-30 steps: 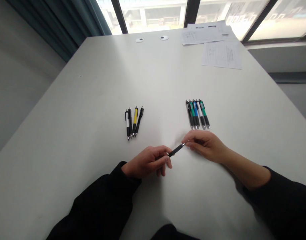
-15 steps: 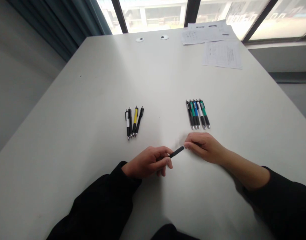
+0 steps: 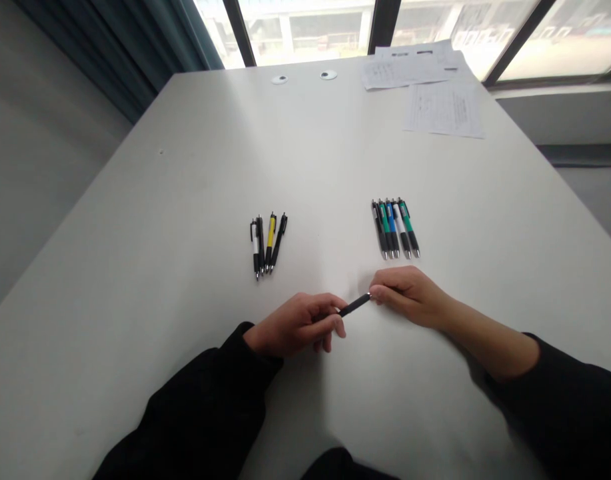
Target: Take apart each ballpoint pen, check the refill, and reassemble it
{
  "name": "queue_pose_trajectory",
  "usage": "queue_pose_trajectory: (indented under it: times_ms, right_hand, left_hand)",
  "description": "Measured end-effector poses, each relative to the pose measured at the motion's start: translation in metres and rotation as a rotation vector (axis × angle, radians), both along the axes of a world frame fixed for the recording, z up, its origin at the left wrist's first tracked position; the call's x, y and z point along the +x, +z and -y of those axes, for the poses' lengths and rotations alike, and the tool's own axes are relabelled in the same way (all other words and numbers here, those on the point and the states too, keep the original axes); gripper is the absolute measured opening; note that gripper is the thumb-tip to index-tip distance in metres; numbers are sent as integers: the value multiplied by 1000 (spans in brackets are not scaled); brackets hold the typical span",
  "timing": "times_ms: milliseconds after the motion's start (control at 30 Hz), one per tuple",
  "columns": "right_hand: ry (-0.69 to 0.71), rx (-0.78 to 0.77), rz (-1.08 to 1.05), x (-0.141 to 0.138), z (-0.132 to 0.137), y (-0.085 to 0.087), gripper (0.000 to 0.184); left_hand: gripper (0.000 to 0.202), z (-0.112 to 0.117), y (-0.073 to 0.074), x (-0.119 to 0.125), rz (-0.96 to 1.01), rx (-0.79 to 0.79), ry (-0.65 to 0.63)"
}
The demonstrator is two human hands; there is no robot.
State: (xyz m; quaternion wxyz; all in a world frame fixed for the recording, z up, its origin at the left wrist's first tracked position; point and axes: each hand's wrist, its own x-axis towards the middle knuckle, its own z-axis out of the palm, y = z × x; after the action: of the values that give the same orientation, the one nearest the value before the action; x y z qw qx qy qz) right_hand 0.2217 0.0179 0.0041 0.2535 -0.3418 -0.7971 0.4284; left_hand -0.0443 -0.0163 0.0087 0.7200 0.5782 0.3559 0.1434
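Note:
Between my two hands a pen point(image 3: 356, 305) with a black grip slants up to the right. My left hand point(image 3: 305, 322) is closed on its lower left part, thumb and fingers pinching it, and hides that end. The fingertips of my right hand point(image 3: 402, 295) are closed at the pen's tip. Ahead of my left hand lies a loose group of pens: a white one point(image 3: 256, 247), a yellow one point(image 3: 270, 240) and two black ones. Beyond my right hand several pens lie side by side, among them a blue one point(image 3: 391, 223) and a green one point(image 3: 408, 225).
The white table point(image 3: 210, 160) stretches to the window. Printed papers point(image 3: 442, 110) lie at its far right corner, and two white oval pieces with dark spots point(image 3: 328, 75) sit near the far edge. A blue-grey curtain point(image 3: 175, 40) hangs at the far left.
Hardly anything differs. The fingers of my right hand have shifted very slightly at the pen's tip, while the pens on the table lie as before.

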Motion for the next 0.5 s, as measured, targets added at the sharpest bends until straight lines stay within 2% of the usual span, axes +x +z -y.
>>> queue_pose_trajectory:
  times_ms: [100,200,333,500]
  right_hand:
    - [-15,-78,-32,0,1,0,23]
    - [-25,-98,-47,1,1,0,22]
    - [18,-46,8,2,1,0,37]
    - [16,-96,-12,2,2,1,23]
  left_hand:
    - [28,0,0,0,-5,-2,6]
    - [28,0,0,1,2,-8,11]
    - [27,1,0,1,-1,-6,5]
    - [26,1,-1,0,6,6,3]
